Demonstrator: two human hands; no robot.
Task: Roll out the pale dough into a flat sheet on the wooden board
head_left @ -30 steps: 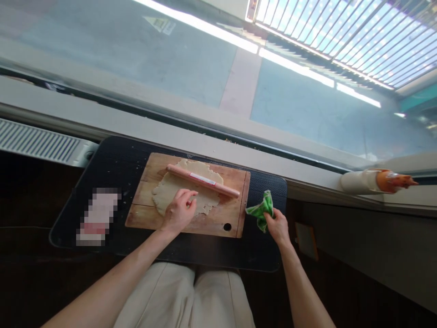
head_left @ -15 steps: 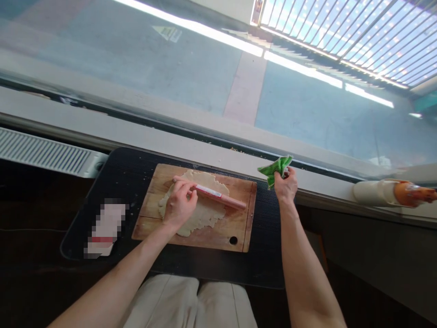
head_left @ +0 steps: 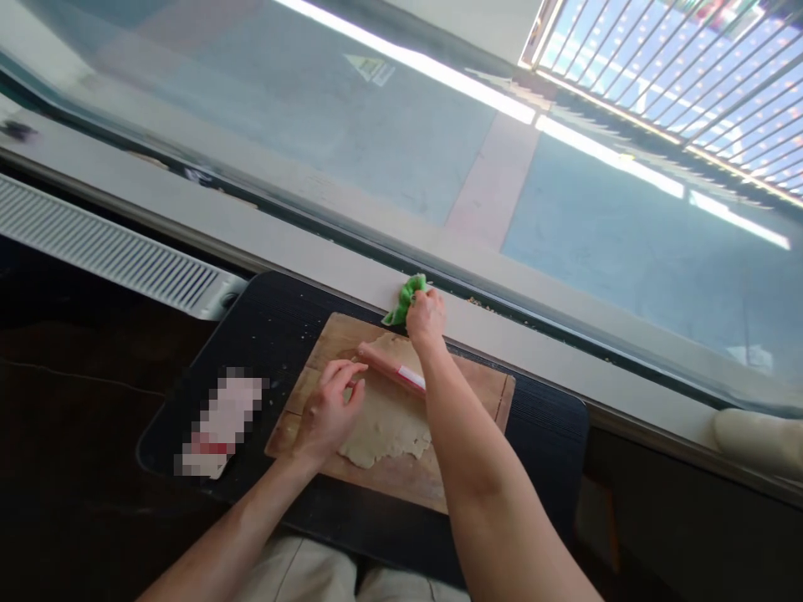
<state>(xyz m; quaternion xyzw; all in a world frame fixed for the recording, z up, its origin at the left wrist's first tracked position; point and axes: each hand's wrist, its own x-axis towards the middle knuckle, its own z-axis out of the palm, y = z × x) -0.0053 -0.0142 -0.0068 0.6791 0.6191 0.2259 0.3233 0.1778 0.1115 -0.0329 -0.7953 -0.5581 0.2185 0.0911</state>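
Note:
My right hand is closed around a crumpled green cloth at the windowsill, just beyond the far edge of the wooden cutting board. On the board lies a flat, ragged-edged sheet of dough. A slim rolling pin, pinkish with a red and white label, rests across the dough; my right forearm covers its right end. My left hand hovers over the left of the board with thumb and fingers apart, beside the pin's left part and holding nothing.
The board sits on a black table against the pale windowsill. A blurred-out flat item lies at the table's left. Crumbs dot the window track. A white radiator stands left, a whitish cylinder right.
My right hand has swung left with the cloth, from right of the board to behind it. My left hand has come off the rolling pin. The view has shifted.

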